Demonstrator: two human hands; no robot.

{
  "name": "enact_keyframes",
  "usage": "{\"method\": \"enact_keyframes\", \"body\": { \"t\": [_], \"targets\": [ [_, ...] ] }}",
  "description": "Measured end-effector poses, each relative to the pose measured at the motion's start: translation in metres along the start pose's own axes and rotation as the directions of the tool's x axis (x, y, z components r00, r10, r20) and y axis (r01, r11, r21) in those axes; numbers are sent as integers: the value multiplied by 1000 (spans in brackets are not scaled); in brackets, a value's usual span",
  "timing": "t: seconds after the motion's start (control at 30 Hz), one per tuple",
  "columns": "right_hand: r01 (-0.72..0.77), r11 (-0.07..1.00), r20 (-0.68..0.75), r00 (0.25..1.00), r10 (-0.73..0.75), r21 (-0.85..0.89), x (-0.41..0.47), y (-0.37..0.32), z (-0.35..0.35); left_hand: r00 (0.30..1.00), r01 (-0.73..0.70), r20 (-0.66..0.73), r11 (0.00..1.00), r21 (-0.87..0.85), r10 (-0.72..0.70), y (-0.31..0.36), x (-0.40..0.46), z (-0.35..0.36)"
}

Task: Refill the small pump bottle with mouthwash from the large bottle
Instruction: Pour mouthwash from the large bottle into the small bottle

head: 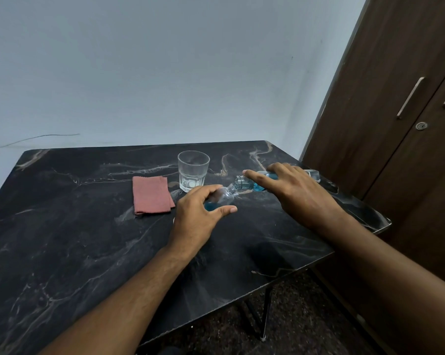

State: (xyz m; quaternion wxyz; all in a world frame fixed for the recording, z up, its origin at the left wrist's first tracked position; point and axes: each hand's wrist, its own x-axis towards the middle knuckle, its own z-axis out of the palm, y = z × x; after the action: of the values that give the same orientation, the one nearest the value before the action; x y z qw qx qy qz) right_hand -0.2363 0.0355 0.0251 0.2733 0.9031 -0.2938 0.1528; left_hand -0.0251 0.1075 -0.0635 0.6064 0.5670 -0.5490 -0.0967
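Observation:
My left hand (200, 211) grips the small clear bottle (224, 197), tilted, neck up to the right, with a little blue liquid at its bottom. No pump is on its neck. My right hand (293, 190) holds the large clear bottle (247, 185) nearly on its side above the black marble table (88, 226). Its open mouth points left and down, right above the small bottle's neck. Blue mouthwash sits in the large bottle near its neck. My right hand covers most of the large bottle's body.
An empty faceted glass (193, 170) stands just behind the small bottle. A folded pink cloth (152, 194) lies to the left of my left hand. A brown wardrobe (395, 111) stands at the right, close to the table's right edge.

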Motion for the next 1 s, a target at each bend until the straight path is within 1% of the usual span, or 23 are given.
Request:
{"method": "enact_keyframes", "body": {
  "t": [0.4,0.7,1.0],
  "targets": [
    [2,1000,22,1000,-2,17,1,0,-2,1000,-18,6,1000,8,18,0,0,0],
    [9,1000,3,1000,-9,-2,1,0,-4,1000,-11,11,1000,-2,11,0,0,-1],
    [0,1000,33,999,0,15,2,0,-5,1000,-12,14,1000,7,12,-1,1,-1]
  ]
}}
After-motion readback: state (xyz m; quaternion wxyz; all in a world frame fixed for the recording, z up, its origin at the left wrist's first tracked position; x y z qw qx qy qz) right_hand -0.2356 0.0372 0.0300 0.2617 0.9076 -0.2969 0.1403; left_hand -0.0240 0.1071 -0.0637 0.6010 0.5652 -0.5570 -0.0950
